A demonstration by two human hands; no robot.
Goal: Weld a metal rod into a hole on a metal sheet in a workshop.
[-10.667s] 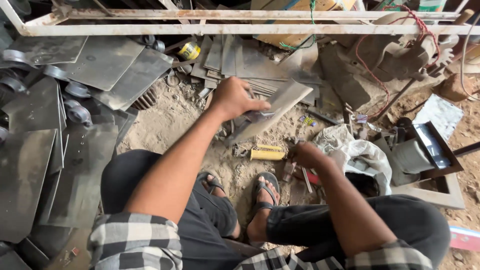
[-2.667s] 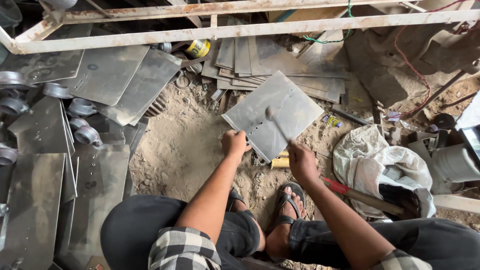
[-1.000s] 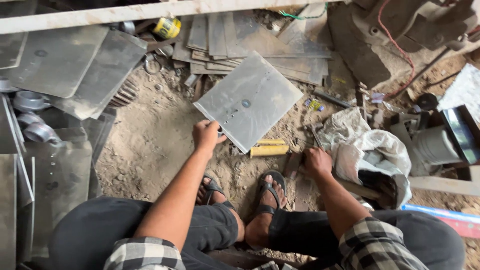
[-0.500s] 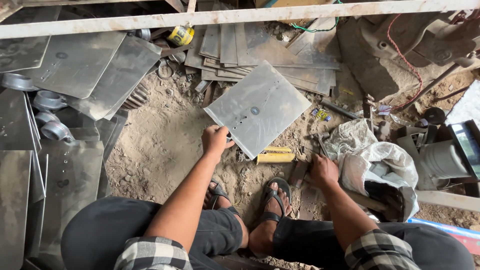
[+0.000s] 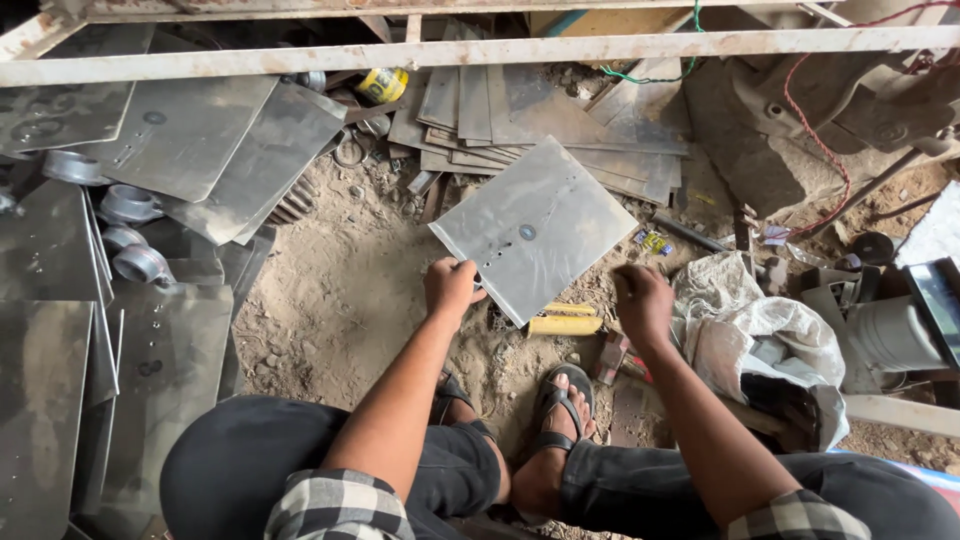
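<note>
I sit low over a sandy floor. My left hand (image 5: 452,288) grips the near left corner of a square grey metal sheet (image 5: 535,225), which has a small round mark and a few holes and lies tilted over the ground. My right hand (image 5: 643,300) hovers just right of the sheet's near edge with its fingers curled downward; whether it holds anything is hidden. A yellow-handled tool (image 5: 565,322) lies on the sand between my hands, partly under the sheet. My sandalled feet (image 5: 560,410) rest below it.
A stack of metal sheets (image 5: 520,120) lies behind the held one, and more sheets (image 5: 180,130) and metal rings (image 5: 128,205) are at the left. A white bar (image 5: 480,50) crosses the top. A white sack (image 5: 760,330), a container and red wires are at the right.
The sheet has stayed in my left hand by its corner. My right hand has risen from the ground by the sack toward the sheet's near edge. The view has shifted slightly.
</note>
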